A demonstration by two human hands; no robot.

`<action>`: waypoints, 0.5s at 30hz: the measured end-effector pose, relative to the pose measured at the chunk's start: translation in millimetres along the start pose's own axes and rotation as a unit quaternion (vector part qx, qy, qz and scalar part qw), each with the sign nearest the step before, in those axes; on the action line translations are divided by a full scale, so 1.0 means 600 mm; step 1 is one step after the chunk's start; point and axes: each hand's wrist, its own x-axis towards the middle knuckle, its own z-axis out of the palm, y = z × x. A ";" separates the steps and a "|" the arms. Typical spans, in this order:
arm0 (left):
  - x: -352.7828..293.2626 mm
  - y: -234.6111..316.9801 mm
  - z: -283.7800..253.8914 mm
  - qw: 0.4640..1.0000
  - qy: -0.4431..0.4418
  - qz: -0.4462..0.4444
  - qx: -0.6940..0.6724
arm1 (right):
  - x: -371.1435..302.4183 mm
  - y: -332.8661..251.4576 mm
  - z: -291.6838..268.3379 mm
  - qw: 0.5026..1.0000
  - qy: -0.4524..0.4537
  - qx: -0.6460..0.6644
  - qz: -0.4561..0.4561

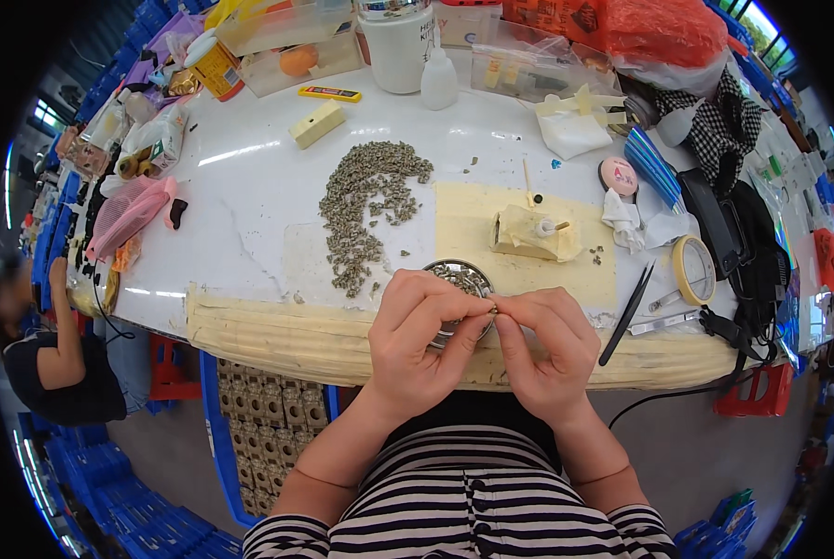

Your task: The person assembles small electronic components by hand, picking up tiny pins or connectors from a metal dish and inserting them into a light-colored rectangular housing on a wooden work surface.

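Over the front edge of the table, my left hand (pixel 428 331) and my right hand (pixel 549 345) meet fingertip to fingertip. Thumbs and forefingers of both pinch one tiny metal part (pixel 493 311), mostly covered by the fingers. Just behind and below them sits a round metal bowl (pixel 480 272) holding small metal pieces, partly hidden by my left hand. A loose heap of small grey-brown metal parts (pixel 356 200) spreads over the white tabletop, beyond my left hand. Behind my right hand, a tape-covered block (pixel 534 233) with a white peg stands on a cream sheet (pixel 473 210).
Black tweezers (pixel 627 314) and a tape roll (pixel 692 268) lie at right. A white bottle (pixel 438 79), a canister (pixel 398 47) and plastic bins line the back. Below the table's padded edge (pixel 277 340) stands a blue crate (pixel 214 438) of metal parts. Another person (pixel 63 363) sits at far left.
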 end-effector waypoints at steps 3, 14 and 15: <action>0.002 0.000 0.001 1.000 -0.001 0.001 -0.002 | 0.005 -0.003 -0.005 1.000 0.004 -0.008 0.005; -0.004 -0.003 -0.002 0.999 0.017 -0.041 -0.003 | 0.086 0.019 -0.076 0.977 0.034 -0.211 -0.008; -0.005 -0.003 -0.002 0.999 0.018 -0.044 -0.006 | 0.087 0.024 -0.072 0.977 0.039 -0.211 -0.005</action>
